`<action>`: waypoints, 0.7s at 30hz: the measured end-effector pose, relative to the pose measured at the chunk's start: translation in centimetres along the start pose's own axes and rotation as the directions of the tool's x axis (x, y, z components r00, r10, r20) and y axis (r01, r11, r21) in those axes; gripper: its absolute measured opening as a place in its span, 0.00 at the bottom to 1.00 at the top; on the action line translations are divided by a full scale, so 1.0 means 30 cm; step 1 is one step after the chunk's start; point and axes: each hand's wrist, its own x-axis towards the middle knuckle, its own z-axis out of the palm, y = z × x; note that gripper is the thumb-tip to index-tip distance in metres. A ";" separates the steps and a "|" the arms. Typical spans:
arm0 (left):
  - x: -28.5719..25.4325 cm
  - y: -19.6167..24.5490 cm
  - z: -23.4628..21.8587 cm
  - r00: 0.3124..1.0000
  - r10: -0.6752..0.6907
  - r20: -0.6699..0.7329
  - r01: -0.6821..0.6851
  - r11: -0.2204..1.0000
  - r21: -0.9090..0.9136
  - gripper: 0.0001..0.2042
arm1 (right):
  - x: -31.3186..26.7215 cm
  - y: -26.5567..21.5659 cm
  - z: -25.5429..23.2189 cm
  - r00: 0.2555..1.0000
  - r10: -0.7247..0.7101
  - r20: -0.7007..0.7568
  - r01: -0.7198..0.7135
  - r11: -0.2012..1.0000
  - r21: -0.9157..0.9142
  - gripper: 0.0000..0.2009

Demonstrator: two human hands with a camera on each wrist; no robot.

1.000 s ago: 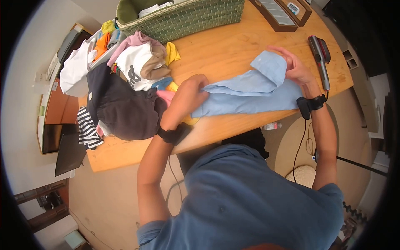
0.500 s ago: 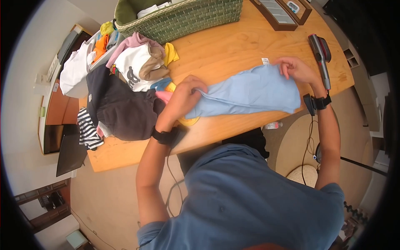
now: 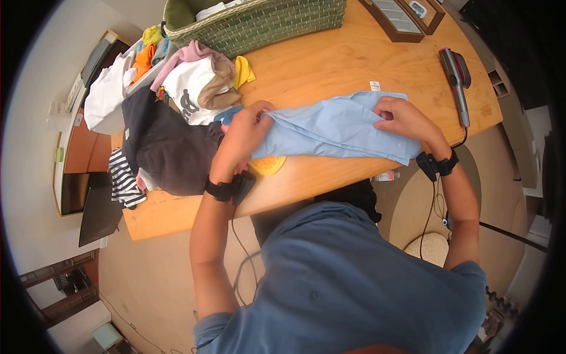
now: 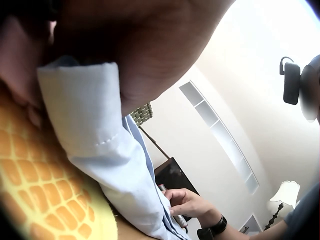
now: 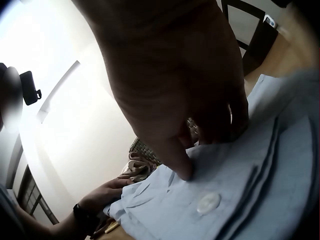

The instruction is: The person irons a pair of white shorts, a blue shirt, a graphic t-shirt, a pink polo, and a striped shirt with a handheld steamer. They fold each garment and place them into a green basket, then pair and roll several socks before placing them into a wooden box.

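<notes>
A light-blue folded cotton garment (image 3: 339,127) is laid along the near edge of the wooden counter (image 3: 312,71), its long axis set roughly parallel to that edge. It is spanned between two hands: the left end is pinched by the left hand (image 3: 244,133), and the upper layer towards the right end appears to be pinched between the thumb and bent fingers of the right hand (image 3: 407,118). Each end is thus nearest to the hand on its own side.

Below the left end, a yellow-and-orange patterned cloth (image 3: 270,165) is partly covered. In the left wrist view its network pattern is shown, along with a stitched, cuff-like end of the garment. A pale round button (image 5: 208,203) and stacked fold edges are made plain by the right wrist view, while a white label (image 3: 375,86) at the garment's far side is shown only from the head.

Farther out, a dark charcoal cloth (image 3: 177,153) is heaped towards the left edge, a green woven basket (image 3: 265,29) is set at the far edge, and a grey-and-black handheld device (image 3: 454,82) is placed near the right edge.
</notes>
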 end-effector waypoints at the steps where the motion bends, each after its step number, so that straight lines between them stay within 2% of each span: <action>1: 0.004 -0.012 0.003 1.000 0.022 -0.020 -0.023 1.000 -0.005 0.13 | 0.002 0.016 0.007 0.997 -0.070 -0.028 0.071 0.996 0.060 0.14; 2: 0.009 -0.029 0.008 0.998 0.045 -0.040 -0.046 0.999 -0.010 0.14 | 0.004 0.025 0.008 0.989 -0.137 -0.059 0.143 0.983 0.117 0.13; 5: 0.013 -0.044 0.005 0.997 0.064 -0.047 -0.064 0.998 -0.008 0.15 | 0.009 0.018 -0.036 1.000 -0.005 -0.001 0.005 0.921 0.390 0.10; 9: 0.010 -0.033 0.001 0.999 0.041 -0.026 -0.042 0.999 -0.028 0.14 | 0.022 0.005 -0.059 0.995 -0.009 -0.096 0.029 0.979 0.203 0.11; 12: 0.005 -0.016 -0.009 1.000 0.019 -0.012 -0.020 1.000 -0.013 0.15 | 0.015 -0.008 -0.053 0.997 0.062 -0.044 -0.063 0.998 -0.029 0.12; 13: 0.002 -0.009 -0.015 1.000 0.016 -0.006 -0.016 1.000 0.006 0.15 | 0.017 -0.006 -0.048 0.986 -0.052 -0.161 0.032 0.991 -0.126 0.12; 15: -0.002 0.003 -0.023 1.000 0.010 0.016 -0.011 0.999 0.045 0.15 | 0.009 0.006 -0.025 0.890 -0.292 -0.349 0.173 0.926 -0.335 0.13; 18: 0.015 -0.027 -0.012 0.995 0.091 0.030 -0.091 0.996 0.024 0.17 | 0.020 -0.146 -0.024 0.965 -0.212 -0.153 0.208 0.977 -0.042 0.15; 21: 0.001 0.002 -0.030 0.987 0.116 0.108 -0.104 0.988 -0.113 0.19 | 0.077 -0.249 0.025 0.955 -0.297 0.018 0.295 0.953 0.070 0.16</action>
